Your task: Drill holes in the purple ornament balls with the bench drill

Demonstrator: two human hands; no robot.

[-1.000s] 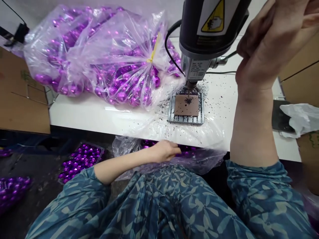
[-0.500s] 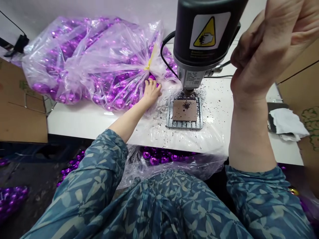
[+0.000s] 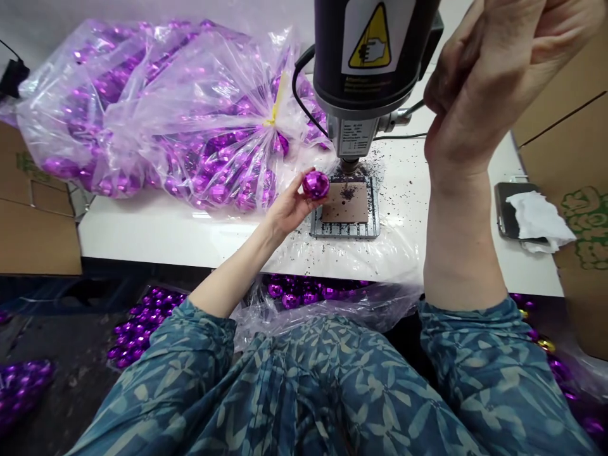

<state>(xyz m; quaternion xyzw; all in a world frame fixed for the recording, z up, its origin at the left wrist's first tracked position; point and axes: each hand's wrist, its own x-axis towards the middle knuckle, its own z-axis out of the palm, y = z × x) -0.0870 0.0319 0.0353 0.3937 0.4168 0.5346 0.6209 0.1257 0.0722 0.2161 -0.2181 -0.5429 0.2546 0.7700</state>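
My left hand [image 3: 297,206] pinches a shiny purple faceted bauble [image 3: 316,185] in its fingertips, just left of the drill press [image 3: 375,69]. Below the chuck lies a brown square board [image 3: 351,212] with a small dark hole, heaped with dark shavings, on a grey slotted base [image 3: 344,233]. My right hand [image 3: 484,82] is raised and closed at the right of the machine, where a thin metal lever [image 3: 414,109] runs from the drill's side to it. The part of the lever inside the fist is hidden.
A big clear bag [image 3: 156,120] of purple baubles, tied with a yellow tie [image 3: 273,115], lies on the white table [image 3: 199,244]. Another plastic bag [image 3: 327,316] of baubles hangs below the front edge. Cardboard boxes [image 3: 38,215] flank the table. White tissue [image 3: 541,218] rests at right.
My left hand has left the tied bag's neck and moved right and down to beside the board, now showing a purple bauble. My right hand stays closed by the machine. The view has shifted slightly.
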